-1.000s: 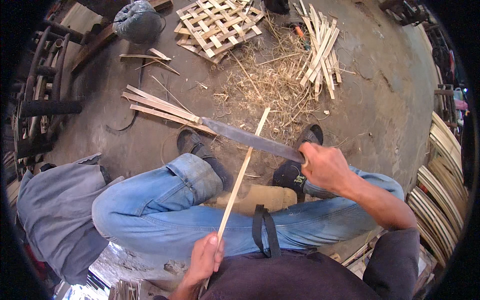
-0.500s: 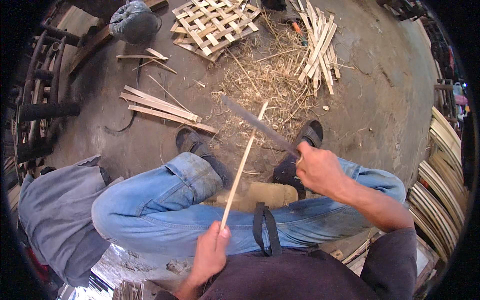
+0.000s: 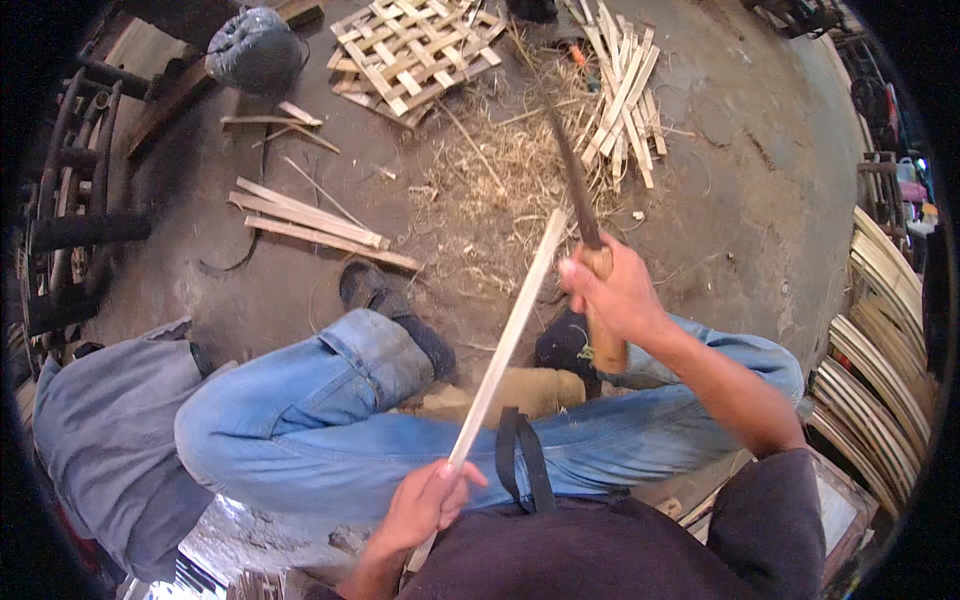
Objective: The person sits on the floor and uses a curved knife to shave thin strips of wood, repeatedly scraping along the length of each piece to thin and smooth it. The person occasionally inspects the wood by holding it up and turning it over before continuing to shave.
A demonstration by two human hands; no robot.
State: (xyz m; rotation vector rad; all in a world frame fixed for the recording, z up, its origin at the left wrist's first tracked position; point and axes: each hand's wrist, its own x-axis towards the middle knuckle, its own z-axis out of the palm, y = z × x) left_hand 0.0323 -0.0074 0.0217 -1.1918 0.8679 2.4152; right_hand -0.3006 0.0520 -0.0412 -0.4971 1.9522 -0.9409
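My left hand (image 3: 428,505) is closed around the lower part of a long, pale bamboo strip (image 3: 503,352). The strip slants up and away to the right over my lap, its wide face showing, and a short end sticks out below the hand. In my right hand (image 3: 622,290) is a knife, gripped by its thick wooden handle (image 3: 605,345). Its long dark blade (image 3: 573,170) points away from me, just right of the strip's far end and apart from it. Beneath the strip, a wooden block (image 3: 535,390) lies between my legs.
Shavings (image 3: 480,180) litter the floor ahead. Beyond them lie a woven slat panel (image 3: 415,50) and a pile of split strips (image 3: 622,95). Several loose slats (image 3: 315,220) rest at left. Bent strips (image 3: 870,390) are stacked at far right, and a grey cloth (image 3: 115,440) hangs at left.
The knife has swung from lying across the strip to pointing away, off it. The strip has turned to show a wider face, and its lower end now shows below my left hand.
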